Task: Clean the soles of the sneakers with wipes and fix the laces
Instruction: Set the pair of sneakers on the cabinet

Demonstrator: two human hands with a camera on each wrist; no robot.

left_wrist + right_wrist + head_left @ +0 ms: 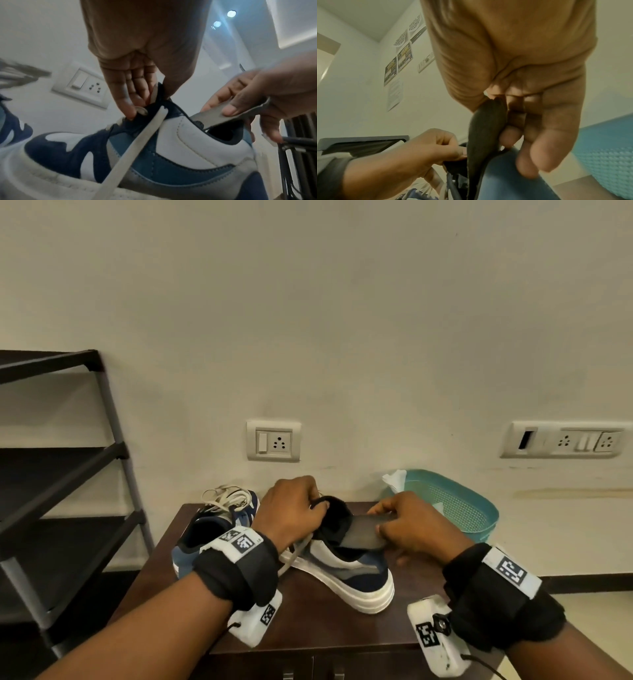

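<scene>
A blue, navy and white sneaker (356, 580) stands on the dark cabinet top (308, 625), heel toward me. My left hand (317, 506) pinches its black tongue (334, 513) and holds it up; the left wrist view shows the fingers (132, 94) at the top eyelet, with a loose white lace (137, 142) hanging down the side. My right hand (380, 523) grips a grey insole (363, 530) that sits partly inside the shoe's opening. The right wrist view shows the insole (484, 128) between thumb and fingers. The second sneaker (212, 525) lies behind my left wrist.
A teal mesh basket (459, 505) stands at the back right against the wall, with a white wipe (394, 479) at its near corner. A dark shelf rack (68, 474) stands to the left of the cabinet. Wall sockets (274, 441) are behind the shoes.
</scene>
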